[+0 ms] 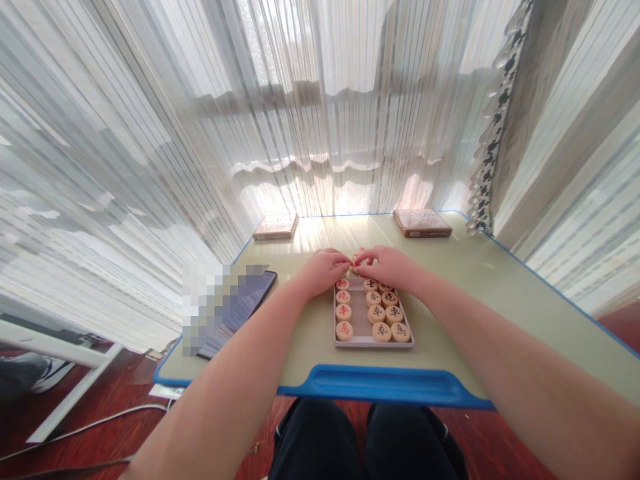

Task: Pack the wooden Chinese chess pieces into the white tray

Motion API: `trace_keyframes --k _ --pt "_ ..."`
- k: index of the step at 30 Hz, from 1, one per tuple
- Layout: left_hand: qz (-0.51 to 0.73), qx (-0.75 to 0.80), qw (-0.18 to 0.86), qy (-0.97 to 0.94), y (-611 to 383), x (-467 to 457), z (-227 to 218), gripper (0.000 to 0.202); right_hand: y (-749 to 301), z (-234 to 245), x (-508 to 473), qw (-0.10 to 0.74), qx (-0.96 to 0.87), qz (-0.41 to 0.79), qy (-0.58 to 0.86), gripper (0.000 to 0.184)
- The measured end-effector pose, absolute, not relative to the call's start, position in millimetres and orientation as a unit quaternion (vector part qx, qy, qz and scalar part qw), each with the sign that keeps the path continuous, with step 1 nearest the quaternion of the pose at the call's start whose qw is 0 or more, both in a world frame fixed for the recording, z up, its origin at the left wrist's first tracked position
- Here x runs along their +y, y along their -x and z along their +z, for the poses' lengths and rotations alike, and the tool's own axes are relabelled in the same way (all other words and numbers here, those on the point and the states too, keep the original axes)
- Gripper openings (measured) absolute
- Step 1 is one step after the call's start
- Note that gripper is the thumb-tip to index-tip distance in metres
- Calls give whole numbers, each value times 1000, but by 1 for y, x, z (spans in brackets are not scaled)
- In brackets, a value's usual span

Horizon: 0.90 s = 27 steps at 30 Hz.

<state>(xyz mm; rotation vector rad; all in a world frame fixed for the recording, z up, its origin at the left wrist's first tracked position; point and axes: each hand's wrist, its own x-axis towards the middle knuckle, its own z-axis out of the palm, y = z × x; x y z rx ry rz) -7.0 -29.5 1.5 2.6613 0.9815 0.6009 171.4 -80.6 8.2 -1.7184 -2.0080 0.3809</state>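
A shallow grey tray (360, 341) lies on the pale green table (480, 293), holding several round wooden chess pieces (383, 331) marked in red and black. My left hand (323, 270) and my right hand (387, 265) meet at the tray's far end. Both have their fingers curled and pinched together over the pieces there. A piece with red markings (358, 255) shows between the fingertips, and each hand seems to pinch a piece. The far rows of the tray are hidden under my hands.
Two flat patterned boxes sit at the table's back, one on the left (275, 226) and one on the right (422, 222). A dark tablet (240, 303) lies at the left edge. A blue rim with a groove (385, 385) runs along the front. Sheer curtains surround the table.
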Motion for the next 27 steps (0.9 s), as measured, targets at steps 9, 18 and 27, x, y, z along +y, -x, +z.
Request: trace_keyframes --k 9,18,27 --pt "211 326 125 -913 6 -29 2 34 -172 11 -83 223 -709 152 652 26" --pt "233 354 110 -899 5 -34 4 33 -176 9 -82 264 -706 179 633 17" --pt "247 348 104 -898 6 -35 2 29 -180 8 -82 286 -698 187 629 26"
